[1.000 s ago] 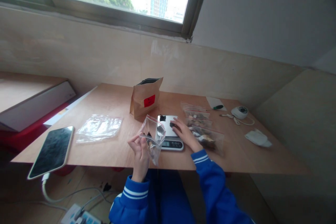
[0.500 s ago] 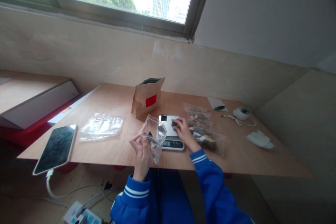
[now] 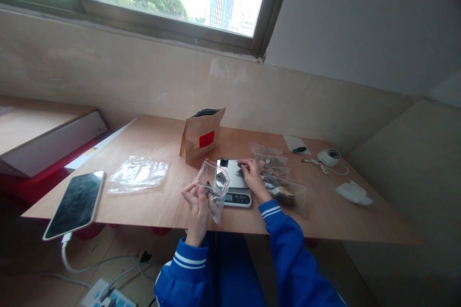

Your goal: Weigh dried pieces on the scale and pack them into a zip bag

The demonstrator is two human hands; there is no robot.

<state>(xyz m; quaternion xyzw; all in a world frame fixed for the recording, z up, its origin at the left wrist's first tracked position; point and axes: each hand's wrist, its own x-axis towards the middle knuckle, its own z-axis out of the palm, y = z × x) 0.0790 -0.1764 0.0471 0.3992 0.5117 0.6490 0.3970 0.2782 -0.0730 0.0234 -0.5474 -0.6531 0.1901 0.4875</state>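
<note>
A clear zip bag (image 3: 215,206) with a few dark pieces inside is pinched in my left hand (image 3: 197,201), its mouth gaping upward. Just beyond it stands a digital kitchen scale (image 3: 236,180) with a silver plate and a small display. One dark dried piece (image 3: 224,162) lies at the plate's far left corner. Over the plate's right side, my right hand (image 3: 252,172) has its fingers closed on another small dark piece (image 3: 242,165). The front left of the plate is partly covered by the bag.
Filled zip bags (image 3: 284,192) lie right of the scale. Behind it stands a brown paper pouch (image 3: 201,136). Flat clear bags (image 3: 140,175) and a phone (image 3: 75,204) lie left. A screwdriver (image 3: 299,149), a white camera (image 3: 328,157) and a crumpled tissue (image 3: 353,193) are right.
My right hand has shifted slightly toward the far side of the scale plate with the dark piece in its fingers. My left hand still holds the bag, moved a little to the right.
</note>
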